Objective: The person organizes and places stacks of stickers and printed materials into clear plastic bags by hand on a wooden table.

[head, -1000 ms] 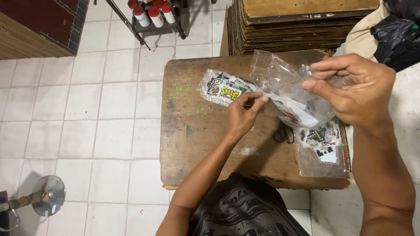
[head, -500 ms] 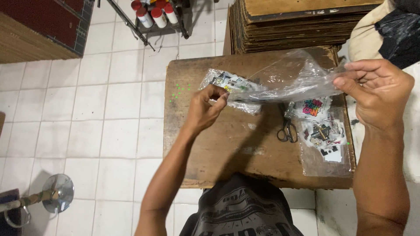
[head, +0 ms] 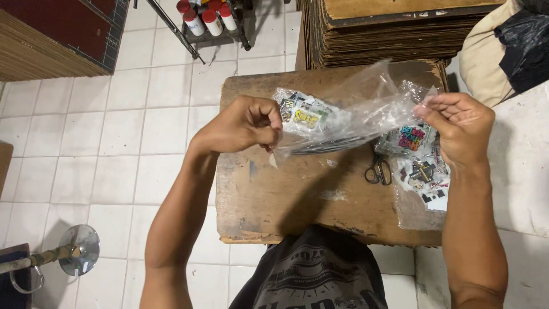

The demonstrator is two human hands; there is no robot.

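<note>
I hold a clear plastic bag [head: 354,117] stretched flat above a small worn wooden table [head: 297,194]. My left hand [head: 243,123] pinches the bag's left end. My right hand [head: 460,129] pinches its right end near the table's right side. Dark flat items show inside the bag. Under it, a packet of colourful stickers [head: 303,111] lies on the table's far left. A pile of loose colourful stickers on plastic [head: 420,169] lies under my right hand. Small scissors [head: 378,170] rest beside that pile.
A stack of brown cardboard sheets [head: 377,28] stands behind the table. Red-capped white bottles [head: 206,17] sit on a metal rack on the white tiled floor. A black plastic bag [head: 523,46] rests on a beige cushion at the right. A round metal stand [head: 77,252] is at lower left.
My left hand has moved left from the bag's mouth and drawn the bag out flat. My right hand keeps its grip on the other end. The view has shifted slightly.
</note>
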